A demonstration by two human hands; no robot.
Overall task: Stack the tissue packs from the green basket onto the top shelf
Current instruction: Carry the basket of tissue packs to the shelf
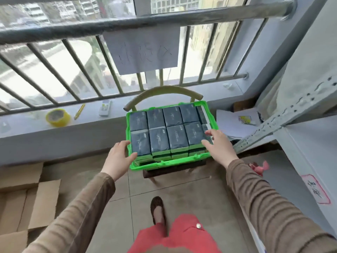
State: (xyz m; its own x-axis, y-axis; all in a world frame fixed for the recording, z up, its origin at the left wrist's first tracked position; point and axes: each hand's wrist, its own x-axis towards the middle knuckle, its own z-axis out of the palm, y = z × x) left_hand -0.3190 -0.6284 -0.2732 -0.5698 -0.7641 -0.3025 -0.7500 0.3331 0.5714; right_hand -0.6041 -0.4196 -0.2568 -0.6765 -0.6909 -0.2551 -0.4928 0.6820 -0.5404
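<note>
A green basket (169,162) sits on a wooden chair (164,92) by the window railing. It is filled with several dark blue tissue packs (158,128) in two rows, with more layers beneath. My left hand (120,156) is at the basket's near left corner, fingers spread against the rim and the nearest pack. My right hand (218,145) rests at the near right corner, fingers apart and touching the rightmost front pack. Neither hand has lifted anything. The grey metal shelf (273,125) stands at the right; its top level is out of view.
A window ledge behind the chair carries a yellow tape roll (58,117), a yellow cutter (79,111) and a small bottle (104,108). Open cardboard boxes (27,203) lie on the floor at left. Papers (238,123) are piled right of the basket. My foot (157,209) is on the tiles.
</note>
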